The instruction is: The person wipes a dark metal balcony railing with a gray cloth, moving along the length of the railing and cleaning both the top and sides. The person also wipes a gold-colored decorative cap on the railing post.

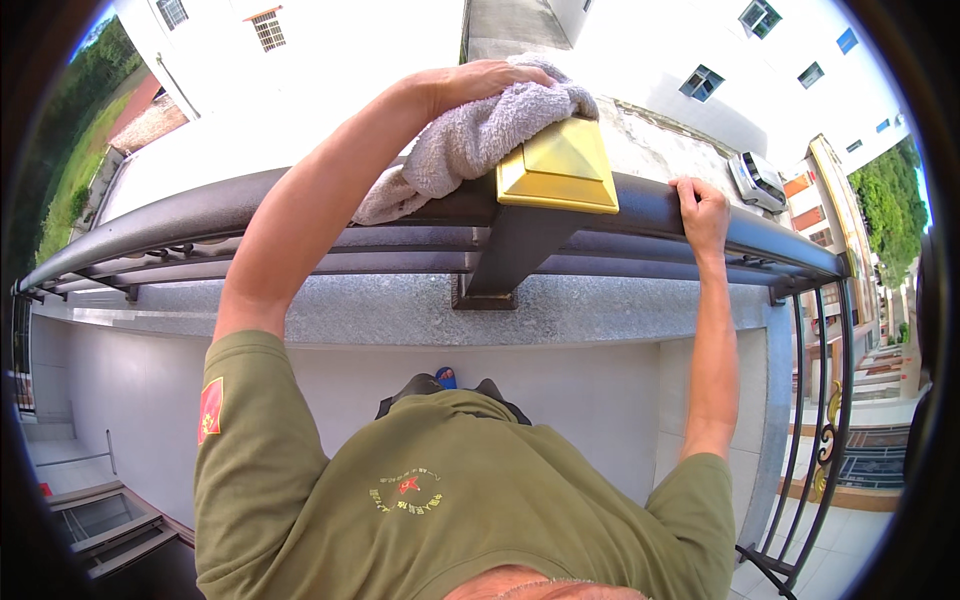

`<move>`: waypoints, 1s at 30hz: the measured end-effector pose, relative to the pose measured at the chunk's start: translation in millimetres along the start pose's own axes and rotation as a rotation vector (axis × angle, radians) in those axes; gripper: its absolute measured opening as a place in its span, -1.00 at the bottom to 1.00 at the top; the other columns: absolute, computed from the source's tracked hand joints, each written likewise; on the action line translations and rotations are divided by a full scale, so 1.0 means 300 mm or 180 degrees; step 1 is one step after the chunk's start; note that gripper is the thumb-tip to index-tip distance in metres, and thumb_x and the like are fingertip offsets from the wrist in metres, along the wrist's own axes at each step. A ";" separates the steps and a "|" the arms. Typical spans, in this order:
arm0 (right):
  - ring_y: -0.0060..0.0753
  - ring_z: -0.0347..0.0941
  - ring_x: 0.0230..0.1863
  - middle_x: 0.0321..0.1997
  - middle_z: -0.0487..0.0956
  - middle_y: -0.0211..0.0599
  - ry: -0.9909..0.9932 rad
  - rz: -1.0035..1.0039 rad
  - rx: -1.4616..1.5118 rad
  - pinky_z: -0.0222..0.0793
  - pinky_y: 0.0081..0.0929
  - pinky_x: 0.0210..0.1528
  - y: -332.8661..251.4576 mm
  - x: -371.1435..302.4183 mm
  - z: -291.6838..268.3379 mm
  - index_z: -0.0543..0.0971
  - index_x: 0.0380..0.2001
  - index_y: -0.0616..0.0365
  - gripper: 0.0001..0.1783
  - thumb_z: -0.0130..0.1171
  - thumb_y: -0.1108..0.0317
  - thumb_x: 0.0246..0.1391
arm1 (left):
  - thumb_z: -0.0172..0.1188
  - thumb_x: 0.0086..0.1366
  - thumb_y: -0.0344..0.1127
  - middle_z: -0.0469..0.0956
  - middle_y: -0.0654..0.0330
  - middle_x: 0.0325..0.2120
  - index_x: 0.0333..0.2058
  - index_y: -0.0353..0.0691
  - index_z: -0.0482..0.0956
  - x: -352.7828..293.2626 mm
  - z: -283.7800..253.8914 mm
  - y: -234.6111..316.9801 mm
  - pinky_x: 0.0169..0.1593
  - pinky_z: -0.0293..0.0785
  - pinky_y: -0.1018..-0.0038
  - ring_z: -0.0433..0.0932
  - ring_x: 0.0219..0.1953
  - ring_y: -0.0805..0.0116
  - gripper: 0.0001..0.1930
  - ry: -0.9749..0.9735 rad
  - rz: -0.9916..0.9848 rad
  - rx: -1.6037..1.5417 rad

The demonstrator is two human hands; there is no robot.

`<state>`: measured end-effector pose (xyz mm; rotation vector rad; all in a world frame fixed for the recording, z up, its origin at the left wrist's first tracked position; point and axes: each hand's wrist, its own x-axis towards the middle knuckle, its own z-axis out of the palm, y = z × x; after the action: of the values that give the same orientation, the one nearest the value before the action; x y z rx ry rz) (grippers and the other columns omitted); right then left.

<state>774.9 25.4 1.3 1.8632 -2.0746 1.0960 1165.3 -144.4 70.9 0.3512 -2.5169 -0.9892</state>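
My left hand (492,80) is closed on a greyish towel (478,142), its fingers partly hidden in the folds. The bunched cloth lies against the far left side of a gold pyramid-shaped post cap (558,168), and its loose end trails left over the rail. Beneath the cap stands a dark square post (522,245). To the right of it, my right hand (705,212) is wrapped round the dark top rail (645,205) of the railing; some of its fingers are out of sight behind the rail.
Below the rails runs a grey stone ledge (400,305), with a pale wall under it. Ironwork with gold ornaments (828,430) stands at the right side. Beyond the railing is a drop to the ground, with a parked car (757,182) and white buildings.
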 end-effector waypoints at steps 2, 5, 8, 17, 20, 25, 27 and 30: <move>-0.08 0.73 -0.33 -0.41 0.74 -0.10 0.0051 -0.0096 0.0076 0.54 -0.29 -0.22 0.002 -0.004 0.000 0.83 -0.31 0.04 -0.66 0.21 0.08 0.30 | -0.04 0.67 0.00 0.57 0.01 0.23 0.35 -0.16 0.51 -0.054 -0.003 0.031 0.27 0.60 0.44 0.58 0.25 0.31 -0.51 0.0191 -0.1108 -0.1089; -0.07 0.72 -0.34 -0.40 0.74 -0.10 0.0061 -0.0112 0.0073 0.54 -0.28 -0.22 -0.013 0.008 0.005 0.83 -0.32 0.05 -0.66 0.22 0.09 0.29 | 0.10 0.58 0.14 0.53 0.05 0.28 0.36 -0.14 0.54 -0.172 -0.080 -0.033 0.20 0.66 0.36 0.64 0.15 0.32 -0.41 0.0294 -0.1666 -0.1356; -0.07 0.73 -0.31 -0.39 0.74 -0.08 0.0056 0.0031 -0.0011 0.55 -0.28 -0.22 -0.017 -0.006 -0.001 0.83 -0.33 0.04 -0.67 0.22 0.10 0.29 | 0.39 0.34 0.25 0.70 0.01 0.04 0.14 -0.29 0.71 -0.269 -0.098 -0.067 0.10 0.65 0.44 0.71 0.00 0.30 -0.31 0.0573 -0.2174 0.0491; -0.07 0.74 -0.29 -0.36 0.76 -0.09 0.0007 0.0098 -0.0078 0.56 -0.27 -0.20 -0.014 -0.017 -0.017 0.84 -0.29 0.02 -0.66 0.22 0.07 0.30 | 0.27 0.45 0.11 0.75 -0.02 -0.06 0.20 -0.34 0.60 0.028 0.075 0.058 -0.10 0.81 0.43 0.81 -0.18 0.28 -0.38 0.0431 -0.1936 -0.3181; -0.06 0.74 -0.30 -0.37 0.75 -0.08 -0.0004 0.0008 -0.0027 0.56 -0.26 -0.20 -0.010 0.001 -0.005 0.84 -0.29 0.02 -0.66 0.22 0.07 0.30 | 0.23 0.47 -0.04 0.75 0.01 -0.07 0.20 -0.35 0.61 -0.028 0.083 -0.143 -0.11 0.78 0.47 0.79 -0.20 0.36 -0.47 0.0540 -0.1821 -0.3533; -0.06 0.73 -0.34 -0.41 0.73 -0.06 -0.0011 0.0047 -0.0079 0.55 -0.25 -0.21 -0.003 -0.004 -0.018 0.84 -0.29 0.03 -0.65 0.22 0.05 0.30 | 0.24 0.47 -0.10 0.75 0.01 -0.07 0.21 -0.35 0.61 -0.096 0.150 -0.409 -0.11 0.77 0.49 0.78 -0.20 0.39 -0.50 0.0167 -0.1534 -0.2342; -0.05 0.71 -0.37 -0.46 0.71 -0.06 0.0038 -0.0049 -0.0039 0.53 -0.24 -0.22 -0.015 0.008 -0.001 0.84 -0.30 0.03 -0.65 0.23 0.05 0.30 | 0.24 0.46 -0.13 0.75 0.02 -0.08 0.21 -0.35 0.61 -0.097 0.139 -0.482 -0.11 0.76 0.50 0.77 -0.21 0.40 -0.51 -0.0028 -0.1322 -0.1723; -0.07 0.70 -0.39 -0.47 0.71 -0.09 0.0031 -0.0143 0.0024 0.52 -0.24 -0.24 -0.024 0.024 0.033 0.84 -0.30 0.03 -0.65 0.23 0.05 0.31 | 0.24 0.46 -0.16 0.75 0.02 -0.08 0.22 -0.36 0.61 -0.053 0.048 -0.459 -0.11 0.75 0.51 0.76 -0.21 0.42 -0.52 -0.0357 -0.0851 -0.1084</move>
<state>783.2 14.0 1.1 1.8944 -2.0161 1.1018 1183.8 -228.5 -38.5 0.5484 -2.3767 -1.5532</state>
